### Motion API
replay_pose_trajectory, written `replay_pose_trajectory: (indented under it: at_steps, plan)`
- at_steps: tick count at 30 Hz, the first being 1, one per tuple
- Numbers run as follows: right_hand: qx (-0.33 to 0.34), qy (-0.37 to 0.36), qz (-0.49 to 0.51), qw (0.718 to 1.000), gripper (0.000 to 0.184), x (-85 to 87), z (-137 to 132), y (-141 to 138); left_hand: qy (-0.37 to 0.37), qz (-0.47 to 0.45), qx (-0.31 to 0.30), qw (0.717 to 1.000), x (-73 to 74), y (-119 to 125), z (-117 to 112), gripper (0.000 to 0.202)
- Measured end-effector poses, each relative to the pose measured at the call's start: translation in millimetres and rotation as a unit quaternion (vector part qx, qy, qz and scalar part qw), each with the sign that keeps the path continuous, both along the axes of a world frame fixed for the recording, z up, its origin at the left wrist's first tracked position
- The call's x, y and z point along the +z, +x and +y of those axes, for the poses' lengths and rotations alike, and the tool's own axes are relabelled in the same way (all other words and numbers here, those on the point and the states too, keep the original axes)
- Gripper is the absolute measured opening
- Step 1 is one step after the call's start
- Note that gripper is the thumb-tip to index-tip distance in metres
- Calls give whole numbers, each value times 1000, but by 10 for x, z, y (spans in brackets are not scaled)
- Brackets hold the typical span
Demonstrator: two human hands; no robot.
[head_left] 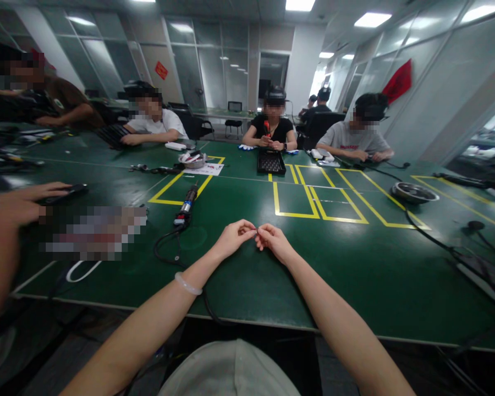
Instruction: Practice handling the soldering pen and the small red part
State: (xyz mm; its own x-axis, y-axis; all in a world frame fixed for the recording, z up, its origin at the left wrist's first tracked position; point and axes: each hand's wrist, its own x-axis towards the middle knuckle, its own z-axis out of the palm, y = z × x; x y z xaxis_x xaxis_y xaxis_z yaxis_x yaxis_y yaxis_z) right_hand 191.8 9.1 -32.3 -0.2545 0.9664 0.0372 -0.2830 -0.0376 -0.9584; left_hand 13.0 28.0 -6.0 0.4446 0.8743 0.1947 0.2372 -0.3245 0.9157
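My left hand and my right hand meet above the green table, fingertips nearly touching. Both are closed in a pinch around a small dark thing, too tiny to name. A pale bracelet circles my left wrist. Left of my hands lies a corded cylindrical tool in black and silver, like an electric screwdriver, its black cable looping on the tabletop.
Yellow tape rectangles mark the table. A black tray stands before a co-worker opposite. At right sits a round metal dish beside a long black cable. Another person's hand rests on a dark object at left.
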Motion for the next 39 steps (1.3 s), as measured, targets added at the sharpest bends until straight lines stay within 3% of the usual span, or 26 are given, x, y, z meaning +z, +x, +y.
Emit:
replay_pose_trajectory:
  at_steps: [10, 12, 15, 17, 19, 22, 25, 32, 36, 39]
  plan:
    - [-27, 50, -53, 997, 35, -16, 0, 6, 153, 128, -7, 980, 99, -138, 0, 30]
    - [-37, 58, -60, 996, 35, -26, 10, 11, 207, 190, 51, 958, 128, -290, 97, 36]
    - [-44, 58, -66, 995, 35, -43, 27, 21, 249, 300, 205, 898, 166, -673, 291, 43]
    - [-43, 59, -72, 995, 35, -50, 34, 26, 222, 368, 293, 854, 169, -981, 407, 52]
    - [-41, 62, -79, 994, 34, -59, 37, 28, 135, 431, 358, 817, 152, -1268, 489, 60]
    - [-35, 72, -87, 993, 33, -80, 41, 28, 11, 482, 369, 795, 116, -1575, 567, 65]
    - [-30, 77, -93, 992, 31, -98, 45, 28, -39, 494, 358, 791, 94, -1721, 639, 70]
    - [-25, 83, -108, 990, 31, -73, 34, 19, -18, 500, 350, 792, 105, -1675, 672, 70]
    - [-19, 95, -122, 988, 30, -72, 30, 6, -6, 499, 343, 796, 111, -1485, 587, 71]
    - [-23, 111, -142, 983, 28, -83, 27, -14, 20, 487, 312, 816, 99, -1282, 515, 70]
